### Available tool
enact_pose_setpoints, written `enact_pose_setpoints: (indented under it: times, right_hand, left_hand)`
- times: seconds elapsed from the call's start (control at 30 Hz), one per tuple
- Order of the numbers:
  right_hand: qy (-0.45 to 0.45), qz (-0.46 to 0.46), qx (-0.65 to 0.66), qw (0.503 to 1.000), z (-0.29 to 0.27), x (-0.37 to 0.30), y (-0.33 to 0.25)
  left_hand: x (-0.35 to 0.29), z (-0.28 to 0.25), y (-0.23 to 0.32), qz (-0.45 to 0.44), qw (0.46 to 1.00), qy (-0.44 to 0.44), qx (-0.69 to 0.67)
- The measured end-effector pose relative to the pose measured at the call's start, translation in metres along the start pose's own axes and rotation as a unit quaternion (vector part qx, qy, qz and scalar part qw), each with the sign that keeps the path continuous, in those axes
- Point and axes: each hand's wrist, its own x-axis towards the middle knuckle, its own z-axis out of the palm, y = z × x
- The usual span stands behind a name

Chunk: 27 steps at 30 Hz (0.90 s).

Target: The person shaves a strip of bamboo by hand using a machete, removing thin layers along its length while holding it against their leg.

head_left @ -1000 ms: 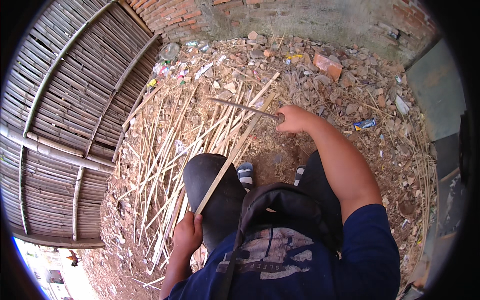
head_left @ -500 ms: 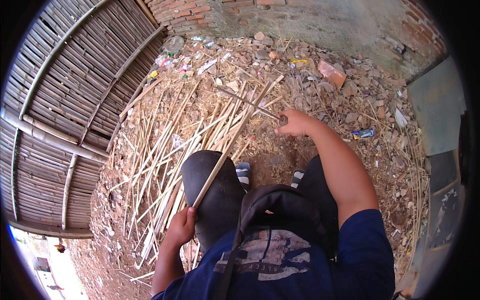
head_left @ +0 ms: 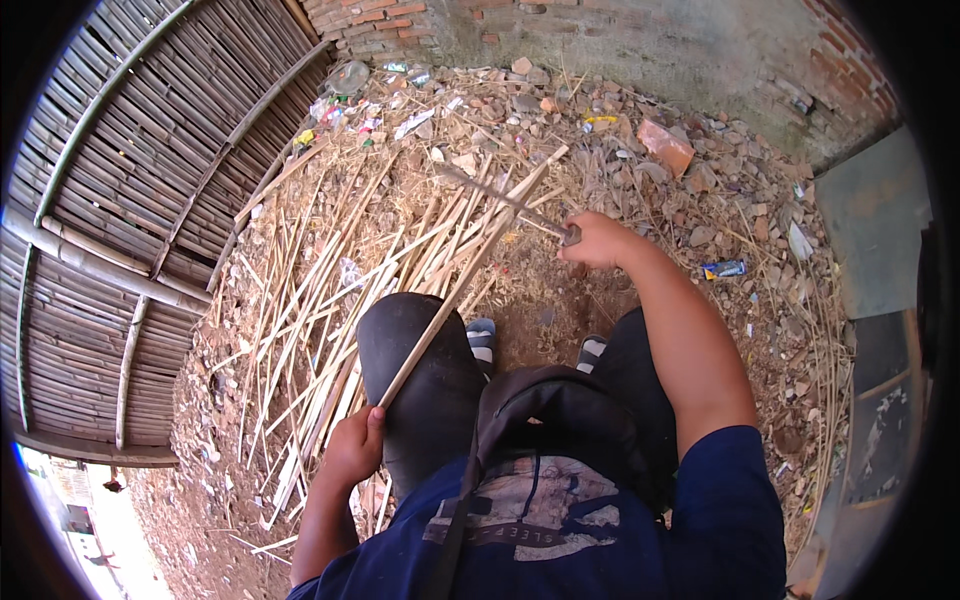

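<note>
My left hand (head_left: 354, 446), beside my left thigh, is closed around the near end of a long bamboo strip (head_left: 455, 290). The strip slants up and away across my left knee. In my right hand (head_left: 597, 241), out in front of my knees, is the handle of a long-bladed knife (head_left: 548, 224). Its blade points to the far left and meets or crosses the strip near the strip's far end; I cannot tell whether they touch. Split bamboo strips (head_left: 330, 325) lie heaped on the ground at the left, beyond and beside my left leg.
A slatted bamboo wall (head_left: 110, 200) stands along the left. Brick rubble and litter (head_left: 690, 170) cover the ground below a brick wall (head_left: 600, 50) at the back. Grey panels (head_left: 875, 230) line the right. My sandalled feet (head_left: 590, 353) are between the strips and the rubble.
The right hand has shifted slightly to the right with the knife, whose blade now looks blurred. My left hand keeps its hold on the bamboo strip. The view has tilted a little.
</note>
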Motion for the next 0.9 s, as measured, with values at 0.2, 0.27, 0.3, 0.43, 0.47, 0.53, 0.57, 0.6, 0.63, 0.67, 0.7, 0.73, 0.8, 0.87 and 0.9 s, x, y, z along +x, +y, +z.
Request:
enact_pose_setpoints:
  times: [0.2, 0.27, 0.3, 0.43, 0.47, 0.53, 0.57, 0.6, 0.63, 0.67, 0.7, 0.73, 0.8, 0.87, 0.9]
  right_hand:
    - [-0.017, -0.110, -0.080, 0.991, 0.029, -0.002, -0.013]
    - [-0.054, 0.002, 0.010, 0.998, 0.008, 0.013, 0.002]
    - [-0.039, 0.019, 0.011, 0.999, 0.002, 0.012, 0.005]
    - [-0.002, 0.018, -0.013, 1.000, 0.002, 0.001, 0.008]
    - [-0.016, -0.001, -0.043, 0.999, 0.006, 0.002, 0.001]
    - [-0.053, -0.066, -0.097, 0.992, 0.016, -0.012, -0.031]
    - [-0.068, -0.112, -0.122, 0.984, 0.020, -0.024, -0.051]
    - [-0.082, -0.158, -0.147, 0.973, 0.023, -0.029, -0.060]
    - [-0.066, -0.139, -0.096, 0.983, 0.025, -0.021, -0.042]
    - [-0.049, -0.120, -0.045, 0.991, 0.028, -0.003, -0.011]
    - [-0.036, -0.101, 0.012, 0.994, 0.028, 0.010, 0.012]
    - [-0.033, -0.015, 0.066, 0.997, 0.008, 0.014, 0.014]
    - [-0.033, 0.038, 0.069, 0.996, 0.000, 0.010, 0.019]
    - [-0.037, 0.063, 0.032, 0.997, -0.001, 0.004, 0.012]
    - [-0.044, 0.028, 0.009, 0.999, 0.005, 0.005, 0.005]
  left_hand:
    - [0.007, 0.010, 0.004, 0.011, 0.996, 0.033, 0.083]
    - [0.006, 0.012, 0.004, 0.009, 0.995, 0.042, 0.096]
    - [0.005, 0.010, 0.006, 0.007, 0.994, 0.041, 0.102]
    - [0.001, 0.000, 0.010, 0.010, 0.994, 0.030, 0.103]
    - [0.003, 0.000, 0.010, 0.016, 0.995, 0.031, 0.089]
    - [0.000, 0.003, 0.007, 0.015, 0.996, 0.031, 0.082]
    - [-0.001, 0.005, 0.007, 0.014, 0.995, 0.035, 0.088]
    - [-0.001, 0.006, 0.007, 0.013, 0.995, 0.041, 0.095]
    - [0.001, 0.009, 0.008, 0.012, 0.994, 0.045, 0.100]
    - [0.005, 0.014, 0.007, 0.010, 0.993, 0.049, 0.105]
    - [0.005, 0.016, 0.005, 0.003, 0.992, 0.050, 0.115]
    - [0.004, 0.013, 0.009, 0.005, 0.992, 0.055, 0.117]
    - [0.000, 0.006, 0.013, 0.011, 0.990, 0.049, 0.128]
    - [-0.003, -0.001, 0.020, 0.003, 0.990, 0.041, 0.134]
    - [-0.001, -0.001, 0.019, 0.004, 0.992, 0.036, 0.119]
